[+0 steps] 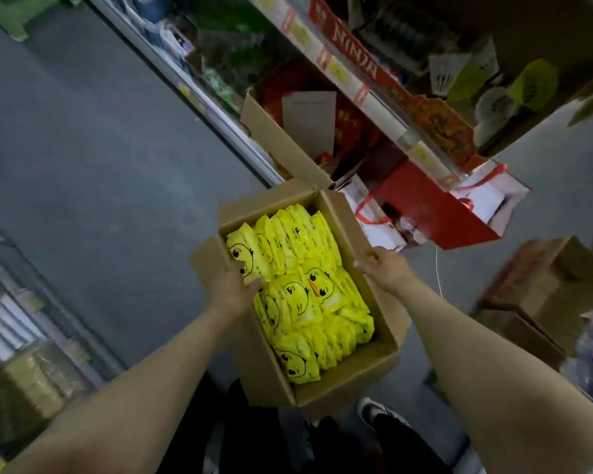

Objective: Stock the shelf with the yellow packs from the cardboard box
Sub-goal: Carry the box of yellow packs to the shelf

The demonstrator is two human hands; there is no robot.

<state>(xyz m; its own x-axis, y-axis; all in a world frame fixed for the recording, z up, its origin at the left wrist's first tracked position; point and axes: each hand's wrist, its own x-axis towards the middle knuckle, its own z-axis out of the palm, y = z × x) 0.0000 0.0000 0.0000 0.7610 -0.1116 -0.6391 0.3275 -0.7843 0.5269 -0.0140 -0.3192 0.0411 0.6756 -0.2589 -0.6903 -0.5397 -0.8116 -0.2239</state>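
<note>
The left hand (231, 290) grips the left wall of the cardboard box (350, 378), fingers (252, 285) curled over its rim onto the yellow packs (308, 302). The right hand (384, 268) clasps the opposite wall; the packs lie between both hands' fingers

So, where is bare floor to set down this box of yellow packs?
The grey floor left of the cardboard box, bordered by the shelf base, is bare. Crowded: the shelf foot ahead, with an open carton and red bags, and the right side, with stacked cartons.
</note>
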